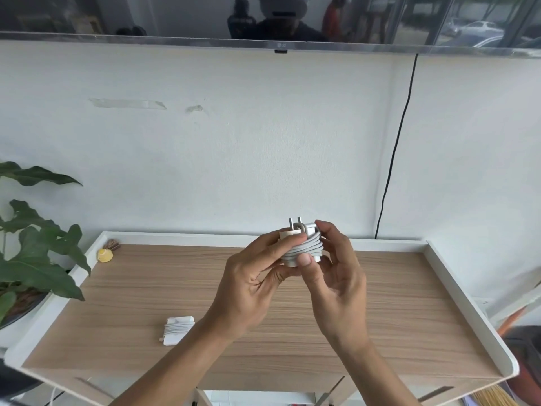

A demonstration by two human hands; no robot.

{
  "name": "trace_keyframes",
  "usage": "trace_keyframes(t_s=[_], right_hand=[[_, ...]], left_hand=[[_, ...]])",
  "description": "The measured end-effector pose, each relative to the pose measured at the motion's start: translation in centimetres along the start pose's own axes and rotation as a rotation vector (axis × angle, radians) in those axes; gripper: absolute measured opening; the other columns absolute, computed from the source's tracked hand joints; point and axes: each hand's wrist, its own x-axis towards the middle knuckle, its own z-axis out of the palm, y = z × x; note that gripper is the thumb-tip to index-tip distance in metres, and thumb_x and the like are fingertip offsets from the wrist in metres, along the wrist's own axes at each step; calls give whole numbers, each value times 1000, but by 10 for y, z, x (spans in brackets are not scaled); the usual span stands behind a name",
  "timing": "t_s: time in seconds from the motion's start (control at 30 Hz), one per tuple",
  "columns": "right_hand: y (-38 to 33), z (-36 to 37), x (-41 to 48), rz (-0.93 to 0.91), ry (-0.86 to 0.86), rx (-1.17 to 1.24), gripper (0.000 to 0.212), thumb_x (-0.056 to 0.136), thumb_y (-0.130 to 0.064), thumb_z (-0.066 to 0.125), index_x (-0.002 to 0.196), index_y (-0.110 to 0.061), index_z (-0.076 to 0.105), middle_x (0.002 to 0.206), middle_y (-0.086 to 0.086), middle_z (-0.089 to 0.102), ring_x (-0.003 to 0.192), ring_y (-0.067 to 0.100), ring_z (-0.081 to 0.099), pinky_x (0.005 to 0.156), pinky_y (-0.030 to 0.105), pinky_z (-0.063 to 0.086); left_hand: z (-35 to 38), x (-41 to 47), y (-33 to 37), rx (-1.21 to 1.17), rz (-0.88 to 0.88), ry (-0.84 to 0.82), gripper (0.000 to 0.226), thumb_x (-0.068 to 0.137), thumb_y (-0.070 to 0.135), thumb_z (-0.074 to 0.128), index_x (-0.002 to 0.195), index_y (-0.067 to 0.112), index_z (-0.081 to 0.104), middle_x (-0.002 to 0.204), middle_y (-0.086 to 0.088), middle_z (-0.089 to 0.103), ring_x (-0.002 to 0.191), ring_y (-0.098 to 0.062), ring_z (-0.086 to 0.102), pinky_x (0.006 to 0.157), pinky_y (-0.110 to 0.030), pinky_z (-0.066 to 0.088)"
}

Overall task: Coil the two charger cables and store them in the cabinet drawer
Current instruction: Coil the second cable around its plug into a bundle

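A white wall (263,136) is filling the background, with the lower edge of a television (281,22) running across the top and a black cord (395,148) hanging down the wall at right. Below it, a wood-grain surface (409,303) with a raised white rim is spanning most of the lower view. A leafy potted plant (32,253) is standing off the surface's left edge. Both forearms are reaching in from the bottom and meeting above the middle of the surface. The left hand (251,285) is closing around a white charger (301,244), its fingers curling over the upper left side of the wound cable. The right hand (336,276) is clamping on the same charger from the right, thumb pressing the lower front of the coil and fingers wrapping behind it. This charger is being held in the air, clear of the surface, with its two plug prongs pointing upward and the cable wound tightly round the body. A second charger (177,329), also wrapped in its cable, is lying on the surface near the front left, well apart from the hands. A small yellow object (104,255) is sitting at the rear left corner, beside the rim.
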Motion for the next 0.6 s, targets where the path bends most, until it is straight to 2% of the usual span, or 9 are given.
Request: trace_keyframes(t_s=[0.1, 0.2, 0.3, 0.5, 0.6], right_hand=[[-2, 1, 1, 6, 17, 9, 50, 81, -48, 69, 121, -21, 56, 109, 4, 68, 104, 26, 65, 83, 31, 54], [-3, 2, 1, 20, 31, 45, 52, 78, -48, 70, 119, -18, 57, 106, 4, 69, 98, 16, 67, 79, 22, 53], [-2, 0, -1, 54, 19, 72, 54, 77, -48, 70, 120, -18, 58, 105, 2, 71, 93, 11, 69, 75, 20, 54], [2, -4, -3, 96, -45, 17, 57, 79, -51, 68, 129, -27, 54, 110, -5, 72, 95, 8, 69, 78, 19, 54], [2, -8, 2, 123, -96, 35, 51, 83, -39, 70, 129, -24, 54, 112, -3, 71, 101, 10, 67, 83, 21, 53]], left_hand=[[1, 1, 3, -28, -23, 13, 50, 91, 2, 59, 137, 21, 53, 134, 3, 60, 121, -21, 61, 88, -31, 57], [-1, 1, 7, -106, -148, 49, 57, 89, 17, 64, 141, 30, 47, 126, 7, 66, 110, -16, 67, 88, -26, 56], [-5, 1, 7, -90, -190, 44, 49, 88, 19, 65, 135, 29, 54, 122, 8, 69, 109, -14, 68, 89, -21, 53], [-3, -1, 4, -83, -172, 109, 42, 88, 13, 62, 129, 19, 58, 118, 6, 71, 111, -14, 67, 94, -20, 50], [-3, -1, 4, -77, -152, 125, 39, 88, 13, 63, 126, 16, 60, 117, 4, 72, 110, -14, 68, 92, -20, 51]])
